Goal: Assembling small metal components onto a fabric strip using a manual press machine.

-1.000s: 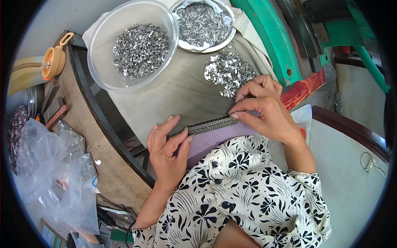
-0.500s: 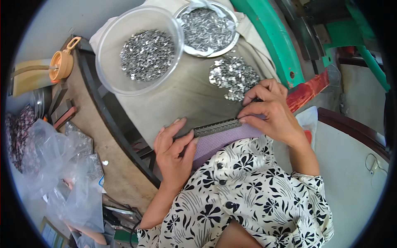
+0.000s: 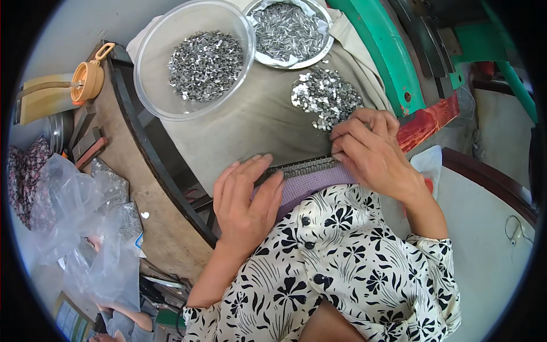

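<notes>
A long dark metal bar with a row of fine slots or teeth (image 3: 307, 166) lies across a purple knitted cloth (image 3: 305, 186) at my lap. My left hand (image 3: 242, 202) wraps round the bar's left end, thumb on the near side and fingers beyond. At the other end my right hand (image 3: 373, 151) is closed, its fingertips pinched together over the bar. Whatever is between them is hidden. Just beyond the right fingers spreads a pile of small shiny metal pieces (image 3: 325, 97) on the grey-beige cloth (image 3: 239, 134).
Beyond stand a clear plastic tub (image 3: 139, 74) of small metal pieces and a metal bowl (image 3: 327, 43) of slim metal pins. A green machine frame (image 3: 387, 62) rises at the right, near a red strip (image 3: 430, 122). Leftward, a wooden bench (image 3: 162, 216) carries an orange clamp-like holder (image 3: 88, 81) and plastic bags (image 3: 85, 222).
My left hand has slid a little right along the bar and covers more of its end. The right fingers have drawn together, the thumb now tucked in. The whole view has shifted slightly.
</notes>
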### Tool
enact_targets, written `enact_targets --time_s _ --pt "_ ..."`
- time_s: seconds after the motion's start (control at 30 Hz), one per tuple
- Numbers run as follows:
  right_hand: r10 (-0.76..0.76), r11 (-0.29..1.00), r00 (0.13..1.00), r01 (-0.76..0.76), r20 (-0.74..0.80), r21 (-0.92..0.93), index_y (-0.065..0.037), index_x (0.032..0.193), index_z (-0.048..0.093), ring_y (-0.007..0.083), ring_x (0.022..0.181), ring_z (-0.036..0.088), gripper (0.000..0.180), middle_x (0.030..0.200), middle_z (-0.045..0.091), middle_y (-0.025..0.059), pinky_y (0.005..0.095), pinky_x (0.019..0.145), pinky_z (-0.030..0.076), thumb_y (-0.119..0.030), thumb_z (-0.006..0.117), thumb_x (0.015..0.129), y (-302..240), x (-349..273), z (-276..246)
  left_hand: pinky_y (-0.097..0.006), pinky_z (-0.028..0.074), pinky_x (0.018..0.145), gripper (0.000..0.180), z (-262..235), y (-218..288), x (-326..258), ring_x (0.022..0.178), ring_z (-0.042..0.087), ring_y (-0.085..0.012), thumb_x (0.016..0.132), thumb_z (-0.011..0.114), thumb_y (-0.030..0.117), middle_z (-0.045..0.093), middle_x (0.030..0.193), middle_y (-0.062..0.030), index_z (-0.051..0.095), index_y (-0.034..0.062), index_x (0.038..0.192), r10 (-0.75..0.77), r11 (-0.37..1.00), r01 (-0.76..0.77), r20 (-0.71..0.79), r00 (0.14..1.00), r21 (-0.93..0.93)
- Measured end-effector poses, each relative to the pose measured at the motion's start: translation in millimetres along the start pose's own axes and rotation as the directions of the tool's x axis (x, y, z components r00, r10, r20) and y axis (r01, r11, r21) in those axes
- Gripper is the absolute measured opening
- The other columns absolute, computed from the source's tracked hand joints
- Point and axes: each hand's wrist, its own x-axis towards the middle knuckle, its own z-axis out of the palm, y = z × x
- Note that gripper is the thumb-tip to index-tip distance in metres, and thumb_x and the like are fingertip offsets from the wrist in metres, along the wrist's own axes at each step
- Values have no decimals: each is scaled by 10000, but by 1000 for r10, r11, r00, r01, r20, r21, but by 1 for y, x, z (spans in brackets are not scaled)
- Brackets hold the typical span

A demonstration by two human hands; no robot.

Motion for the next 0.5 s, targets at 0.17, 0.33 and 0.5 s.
enact_targets --time_s 0.17,0.33,0.5 --pt "24 1000 999 -25 -47 -11 -103 885 656 258 1133 514 155 1060 614 -8 428 976 323 -116 744 758 5 5 -13 -404 456 979 117 3 2 9 1085 650 -224 828 689 114 678 1180 -66 705 73 936 169 976 -177 71 983 130" --pt "113 983 993 -109 -21 149 -115 855 709 277 1088 508 176 1041 629 -9 434 953 320 -178 808 723 6 -3 -10 -394 446 969 97 6 4 14 1095 642 -224 799 711 84 679 1175 -56 700 63 893 203 966 -215 96 974 140" --pt "166 971 985 -156 -38 184 -104 801 718 260 1065 499 149 998 616 -8 434 931 325 -191 809 721 0 -7 3 -391 450 937 124 7 5 17 1079 647 -234 743 772 50 685 1155 -46 697 62 841 215 966 -225 91 972 125"
